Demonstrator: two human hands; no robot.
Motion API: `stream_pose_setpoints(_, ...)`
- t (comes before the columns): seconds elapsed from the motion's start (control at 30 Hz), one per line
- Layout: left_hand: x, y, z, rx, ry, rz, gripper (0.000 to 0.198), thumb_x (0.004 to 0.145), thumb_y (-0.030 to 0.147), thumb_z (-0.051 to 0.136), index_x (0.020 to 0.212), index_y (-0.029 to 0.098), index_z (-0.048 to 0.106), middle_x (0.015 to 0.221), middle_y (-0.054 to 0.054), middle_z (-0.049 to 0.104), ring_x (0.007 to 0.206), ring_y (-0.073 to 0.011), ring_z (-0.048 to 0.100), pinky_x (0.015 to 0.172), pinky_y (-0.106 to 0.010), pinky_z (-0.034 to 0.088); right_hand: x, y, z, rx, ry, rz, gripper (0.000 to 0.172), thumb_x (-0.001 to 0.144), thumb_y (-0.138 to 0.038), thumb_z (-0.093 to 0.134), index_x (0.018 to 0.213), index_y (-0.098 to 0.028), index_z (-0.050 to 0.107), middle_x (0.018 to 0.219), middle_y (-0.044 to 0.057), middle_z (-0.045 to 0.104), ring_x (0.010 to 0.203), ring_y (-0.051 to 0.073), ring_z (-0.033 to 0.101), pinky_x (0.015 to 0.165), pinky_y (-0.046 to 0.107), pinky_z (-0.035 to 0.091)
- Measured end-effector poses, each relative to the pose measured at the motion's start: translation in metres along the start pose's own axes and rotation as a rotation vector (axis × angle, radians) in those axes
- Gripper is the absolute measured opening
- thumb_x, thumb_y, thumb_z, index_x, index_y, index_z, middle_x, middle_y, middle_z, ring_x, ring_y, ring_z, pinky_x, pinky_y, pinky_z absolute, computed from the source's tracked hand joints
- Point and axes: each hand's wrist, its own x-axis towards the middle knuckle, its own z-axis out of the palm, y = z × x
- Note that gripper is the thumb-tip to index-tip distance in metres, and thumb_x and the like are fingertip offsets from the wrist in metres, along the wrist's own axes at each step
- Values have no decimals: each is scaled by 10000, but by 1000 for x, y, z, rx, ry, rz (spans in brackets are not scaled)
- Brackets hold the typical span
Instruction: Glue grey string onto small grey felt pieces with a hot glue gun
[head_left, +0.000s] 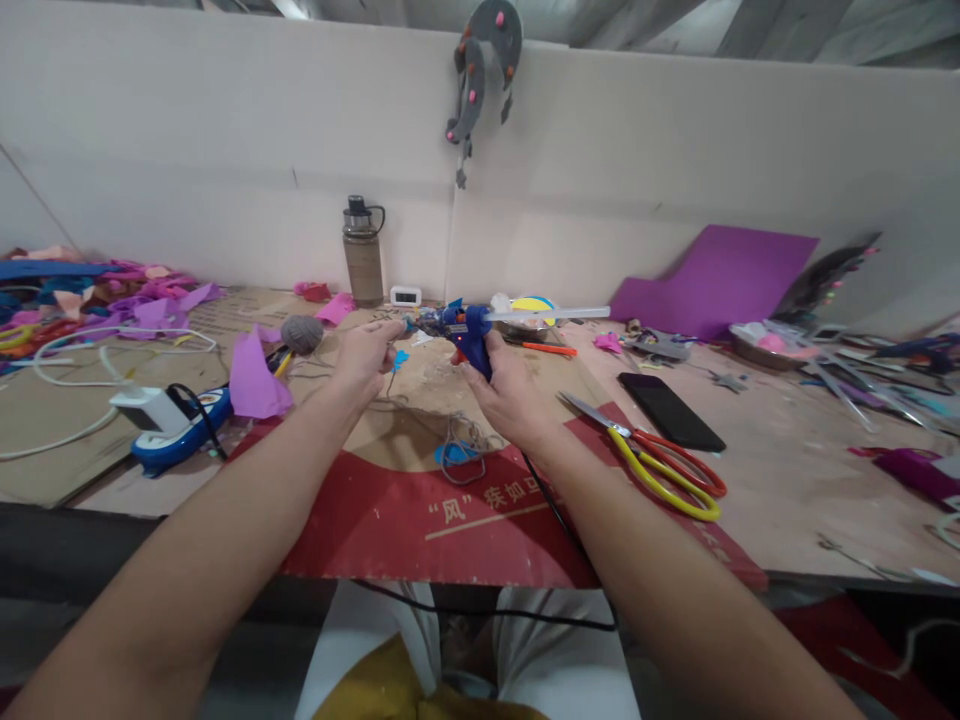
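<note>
My right hand [511,388] is wrapped round the handle of a blue hot glue gun [472,335], and a long clear glue stick [555,313] sticks out of its back end. The nozzle points left, towards my left hand [369,355], whose fingertips pinch a small blue piece [409,324] close to the tip; whether they touch I cannot tell. Below those fingers is another small blue piece [400,360], with grey yarn trailing from it. Loose grey yarn [466,440] lies tangled over a blue piece [452,455] on the cardboard [517,520] in front of me.
Scissors [660,465] with red and yellow handles and a black phone [671,411] lie to the right. On the left are a blue power strip [187,435], purple scraps [255,375] and a grey yarn ball [301,334]. A bottle [363,255] stands by the wall.
</note>
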Motion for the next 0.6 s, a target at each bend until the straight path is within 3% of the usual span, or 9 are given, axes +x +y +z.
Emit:
stream_pose_setpoints(0.2,-1,0,2,21,-2,10,155,602,270,682,626,132,616,561,-4,573,358,-29,307,344,-181,118,0,1,0,-5,-10,4,215,857,-195,448,1067,-199,495,969,83,643,868,220,606,808,373,477)
stream_pose_setpoints(0.6,-4,2,3,60,-11,31,126,606,241,669,570,137,608,438,32,451,349,-39,293,349,-190,107,1,-1,1,-64,-1,24,268,875,-235,431,1130,-174,486,1043,133,639,943,260,601,845,424,469)
